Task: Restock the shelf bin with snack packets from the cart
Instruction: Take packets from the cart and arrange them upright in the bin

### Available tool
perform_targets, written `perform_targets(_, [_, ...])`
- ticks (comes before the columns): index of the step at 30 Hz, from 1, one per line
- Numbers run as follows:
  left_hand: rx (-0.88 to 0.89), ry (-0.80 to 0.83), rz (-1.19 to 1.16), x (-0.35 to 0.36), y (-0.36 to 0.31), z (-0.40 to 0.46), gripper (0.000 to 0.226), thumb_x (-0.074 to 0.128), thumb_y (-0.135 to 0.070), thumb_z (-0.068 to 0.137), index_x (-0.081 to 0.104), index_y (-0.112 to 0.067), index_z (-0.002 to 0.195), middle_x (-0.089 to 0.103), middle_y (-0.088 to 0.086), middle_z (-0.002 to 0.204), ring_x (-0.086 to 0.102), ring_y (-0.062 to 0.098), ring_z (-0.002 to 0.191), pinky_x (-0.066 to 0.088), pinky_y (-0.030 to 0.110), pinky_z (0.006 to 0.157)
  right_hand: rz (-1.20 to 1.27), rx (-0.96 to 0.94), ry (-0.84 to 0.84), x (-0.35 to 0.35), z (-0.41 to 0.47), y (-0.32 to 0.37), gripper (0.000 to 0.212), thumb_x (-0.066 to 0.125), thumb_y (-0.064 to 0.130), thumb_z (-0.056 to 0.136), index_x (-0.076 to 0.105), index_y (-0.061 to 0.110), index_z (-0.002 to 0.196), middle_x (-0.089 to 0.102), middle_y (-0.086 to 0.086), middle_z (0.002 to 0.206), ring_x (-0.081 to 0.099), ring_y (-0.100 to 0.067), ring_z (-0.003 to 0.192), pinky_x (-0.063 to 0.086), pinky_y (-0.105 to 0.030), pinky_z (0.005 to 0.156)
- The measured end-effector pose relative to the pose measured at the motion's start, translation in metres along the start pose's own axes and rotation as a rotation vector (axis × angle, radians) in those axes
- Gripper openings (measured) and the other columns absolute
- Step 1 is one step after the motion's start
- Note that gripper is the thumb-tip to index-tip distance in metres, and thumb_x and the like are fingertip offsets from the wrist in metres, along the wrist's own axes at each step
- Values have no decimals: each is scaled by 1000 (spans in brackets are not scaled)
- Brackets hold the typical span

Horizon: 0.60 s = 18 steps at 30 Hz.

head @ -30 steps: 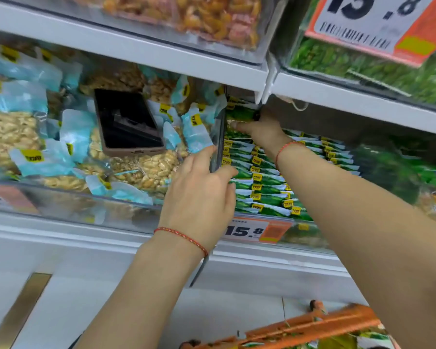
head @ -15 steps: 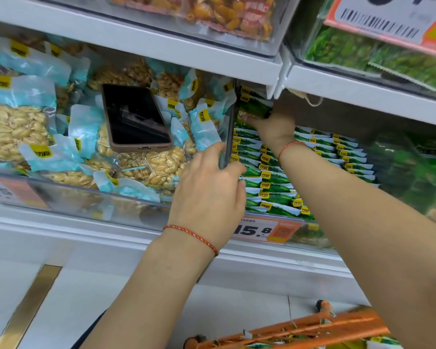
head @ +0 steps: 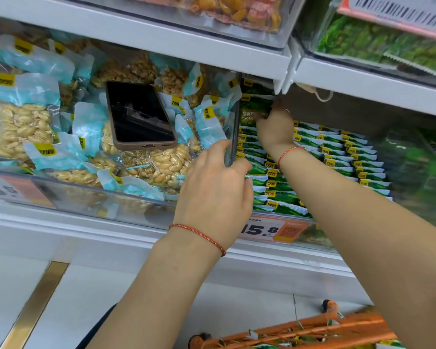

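While the left hand (head: pixel 215 190) curls its fingers over the clear side wall of the shelf bin (head: pixel 233 137), the right hand (head: pixel 275 129) reaches to the back left corner and pinches a green snack packet (head: pixel 256 107) standing there. Rows of green packets (head: pixel 337 157) fill the bin, and the orange cart (head: pixel 312 328) sits below. A phone (head: pixel 140 114) lies on the peanut bags (head: pixel 23 127) next door.
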<state>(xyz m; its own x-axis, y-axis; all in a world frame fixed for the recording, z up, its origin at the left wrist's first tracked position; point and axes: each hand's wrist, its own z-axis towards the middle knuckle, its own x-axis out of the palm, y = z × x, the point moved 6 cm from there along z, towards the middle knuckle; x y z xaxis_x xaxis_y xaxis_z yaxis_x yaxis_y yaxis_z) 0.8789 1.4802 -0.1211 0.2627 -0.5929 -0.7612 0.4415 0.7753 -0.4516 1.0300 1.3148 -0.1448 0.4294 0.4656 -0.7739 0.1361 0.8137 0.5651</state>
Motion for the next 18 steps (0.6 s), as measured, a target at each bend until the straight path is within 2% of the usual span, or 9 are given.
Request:
perform_targets(3, [-7, 5, 0, 1, 0, 0, 21, 59, -22, 79, 73, -15, 94, 59, 21, 118, 59, 41, 101, 52, 46, 79, -57, -34, 40, -5, 3, -1, 51, 60, 30, 92, 46, 5, 134, 59, -16, 125, 54, -33, 116, 43, -32, 85])
perform_targets(7, [-13, 12, -7, 1, 0, 0, 19, 63, -20, 80, 73, -14, 96, 57, 22, 119, 58, 42, 102, 52, 47, 80, -99, -13, 90, -10, 2, -7, 59, 61, 42, 90, 45, 3, 131, 60, -18, 120, 54, -33, 114, 38, -30, 75])
perform_targets(9, [-6, 13, -10, 0, 0, 0, 21, 62, -20, 80, 72, -13, 97, 57, 22, 120, 58, 42, 102, 52, 47, 81, -88, -72, 68, -14, -2, -1, 64, 63, 36, 90, 37, 6, 139, 55, -21, 121, 51, -34, 115, 40, -31, 80])
perform_targets(13, [-13, 33, -28, 0, 1, -1, 21, 62, -19, 84, 71, -13, 102, 54, 21, 126, 56, 41, 108, 50, 47, 85, -64, -160, 158, -13, -5, 9, 68, 63, 26, 91, 27, 23, 149, 50, -20, 128, 45, -31, 122, 39, -29, 89])
perform_targets(18, [-9, 34, -15, 0, 1, 0, 19, 64, -19, 82, 72, -13, 99, 55, 22, 124, 57, 42, 105, 51, 47, 83, -73, -195, 148, -14, -1, 14, 54, 62, 26, 91, 42, 21, 141, 47, -14, 137, 39, -27, 130, 36, -27, 96])
